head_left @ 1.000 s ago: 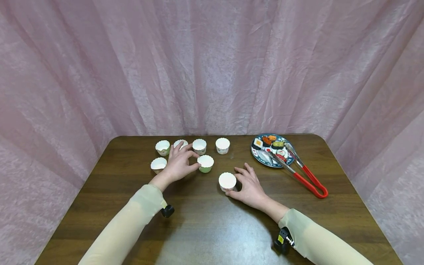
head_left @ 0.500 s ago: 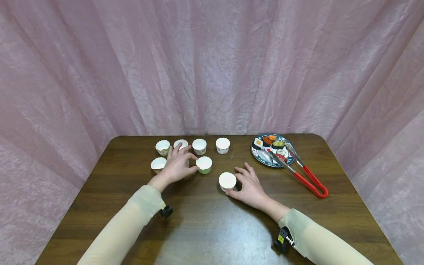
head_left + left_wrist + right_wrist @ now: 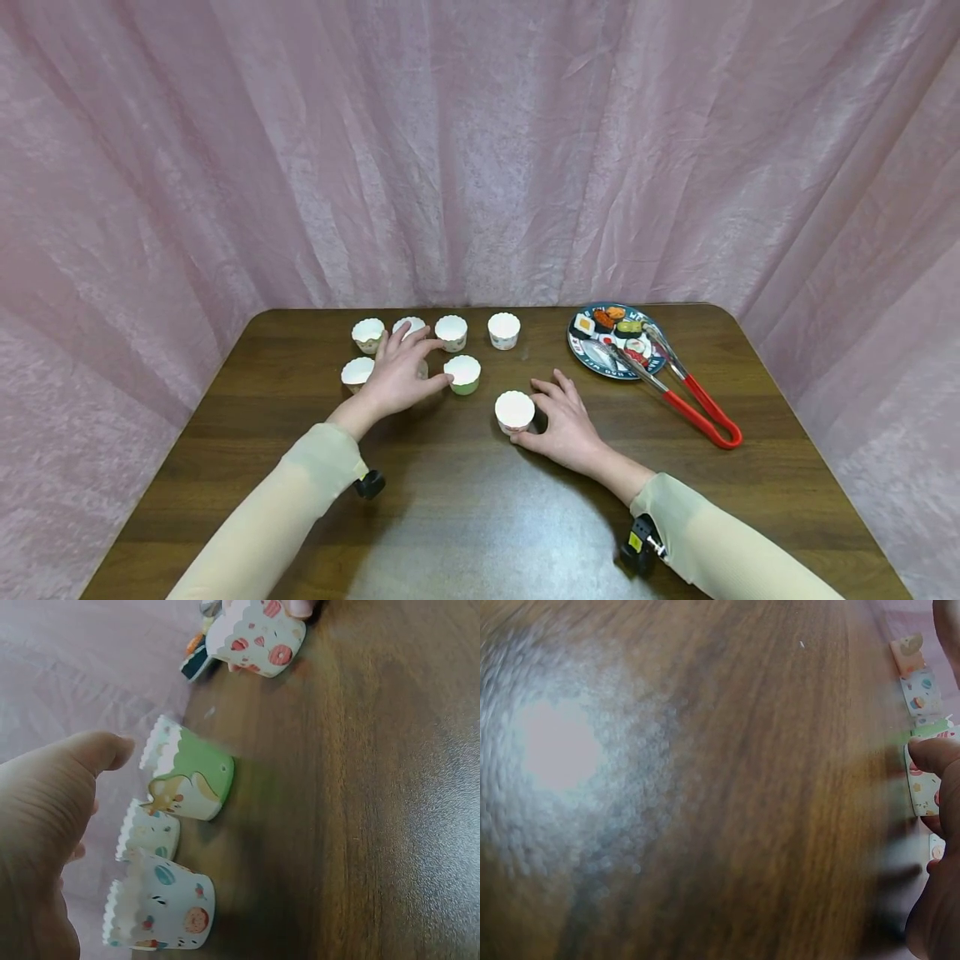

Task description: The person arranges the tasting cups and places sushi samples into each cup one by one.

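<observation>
My right hand [image 3: 564, 425] grips a white paper baking cup [image 3: 515, 411] with red prints, upright at the table's middle, thumb and fingers on its sides. To its left stands a green baking cup [image 3: 463, 377] with a scalloped white rim and an orange animal print. My left hand [image 3: 401, 372] hovers beside that cup with loosely spread fingers; in the left wrist view the thumb [image 3: 105, 752] is apart from the green cup. Under the left hand, mostly hidden in the head view, is a white cup with small prints [image 3: 176, 904].
In the back row are several more baking cups [image 3: 451, 332], with another cup [image 3: 357, 373] left of my left hand. At right lies a patterned plate [image 3: 600, 364] with sushi pieces [image 3: 628, 329], and red-handled tongs [image 3: 697, 400] rest across it. A pink curtain [image 3: 480, 150] hangs behind the table.
My left hand has shifted the green cup slightly left, let go of it and drawn back a little to the left. The right hand and its cup have stayed in place.
</observation>
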